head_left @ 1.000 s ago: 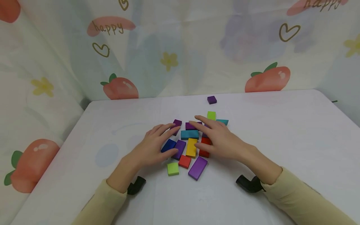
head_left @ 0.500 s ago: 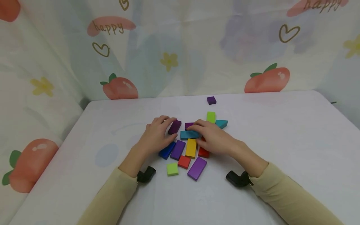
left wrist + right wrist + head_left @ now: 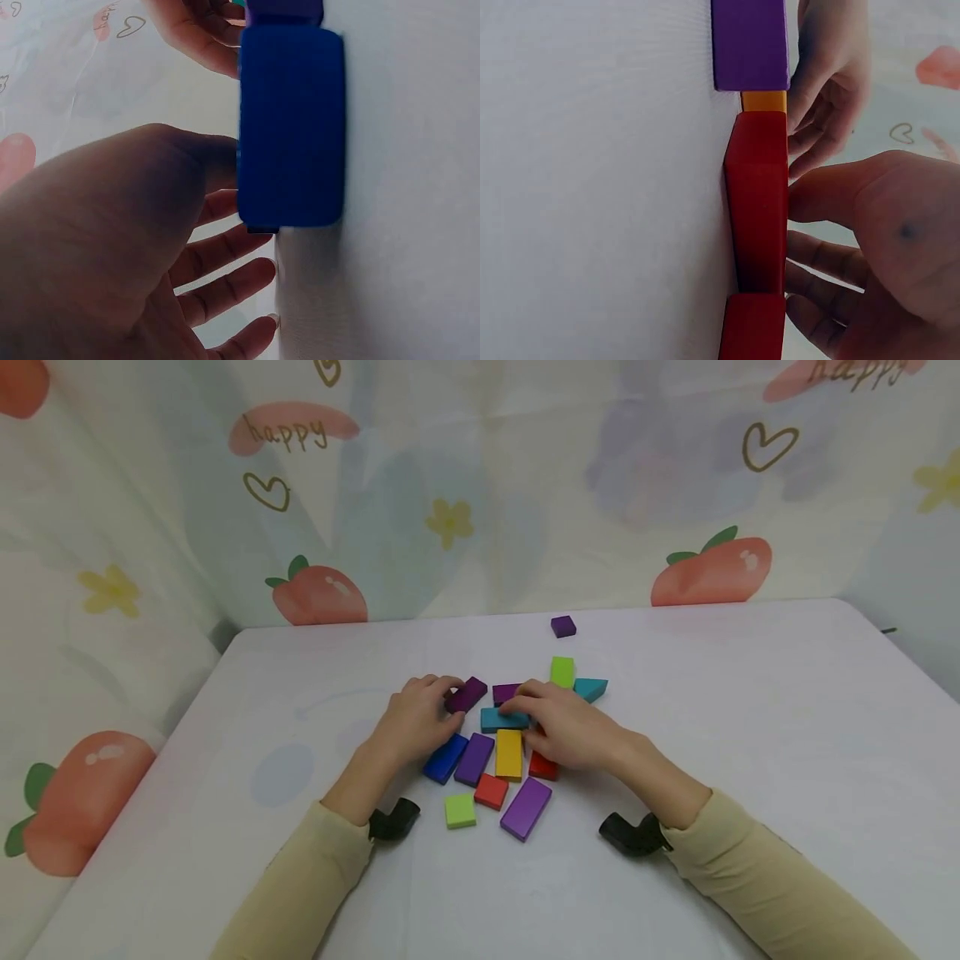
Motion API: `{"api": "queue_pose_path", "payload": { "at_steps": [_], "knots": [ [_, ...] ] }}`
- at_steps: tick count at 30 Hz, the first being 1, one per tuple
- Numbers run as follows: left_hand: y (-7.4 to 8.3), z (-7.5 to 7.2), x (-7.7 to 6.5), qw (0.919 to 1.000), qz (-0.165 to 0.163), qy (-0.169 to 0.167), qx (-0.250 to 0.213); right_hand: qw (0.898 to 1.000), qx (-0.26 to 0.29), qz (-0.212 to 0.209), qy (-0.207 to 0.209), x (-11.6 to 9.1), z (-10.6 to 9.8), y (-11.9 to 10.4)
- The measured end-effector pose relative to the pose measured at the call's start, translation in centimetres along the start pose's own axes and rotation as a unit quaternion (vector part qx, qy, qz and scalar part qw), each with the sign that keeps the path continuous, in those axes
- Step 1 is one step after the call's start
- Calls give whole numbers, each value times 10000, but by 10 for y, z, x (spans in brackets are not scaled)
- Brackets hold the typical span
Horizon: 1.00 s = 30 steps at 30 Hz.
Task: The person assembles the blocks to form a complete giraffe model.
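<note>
My left hand [image 3: 417,720] pinches a dark purple block [image 3: 467,695] at its left end, between thumb and forefinger. In the left wrist view, a blue block [image 3: 292,127] hides the tip of that thumb. My right hand [image 3: 566,722] has bent fingers over the right end of a teal block [image 3: 501,720]; its forefinger touches the top. The thumb is beside the yellow block [image 3: 509,756] and above a red block [image 3: 543,767]. Whether these fingers grip anything is hidden, also in the right wrist view, where red blocks [image 3: 757,214] stand in front of the fingertips.
Nearer me lie two purple blocks [image 3: 474,760], a small red block [image 3: 492,792] and a lime square [image 3: 461,811]. Farther back are a lime block [image 3: 562,672], a teal triangle [image 3: 592,690] and a small purple block [image 3: 563,627]. Printed cloth hangs behind the white table.
Both hands have moved inward and their fingers have bent more. The dark purple block at my left hand has turned clockwise. The other blocks lie nearly as before.
</note>
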<state>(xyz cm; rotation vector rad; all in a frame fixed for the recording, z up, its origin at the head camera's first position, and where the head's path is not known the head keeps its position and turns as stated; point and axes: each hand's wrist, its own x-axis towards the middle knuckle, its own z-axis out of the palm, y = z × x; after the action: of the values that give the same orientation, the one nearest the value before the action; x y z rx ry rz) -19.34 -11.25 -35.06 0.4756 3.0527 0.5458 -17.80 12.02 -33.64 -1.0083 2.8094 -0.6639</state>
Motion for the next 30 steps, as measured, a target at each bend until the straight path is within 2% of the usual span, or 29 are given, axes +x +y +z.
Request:
{"api": "queue_pose_path", "payload": {
  "at_steps": [10,16,23,30],
  "knots": [
    [0,1,0,9996,69,-11,-272,9980,232,589,29,-1,-3,-4],
    [1,1,-2,9987,122,-131,-468,9966,92,812,54,-3,-7,3],
    [3,-6,-8,9963,-38,-490,-711,9960,141,876,142,-4,-10,7],
    [3,-14,-16,9930,-37,-870,-797,9947,168,962,325,-3,-9,10]
  ]
}}
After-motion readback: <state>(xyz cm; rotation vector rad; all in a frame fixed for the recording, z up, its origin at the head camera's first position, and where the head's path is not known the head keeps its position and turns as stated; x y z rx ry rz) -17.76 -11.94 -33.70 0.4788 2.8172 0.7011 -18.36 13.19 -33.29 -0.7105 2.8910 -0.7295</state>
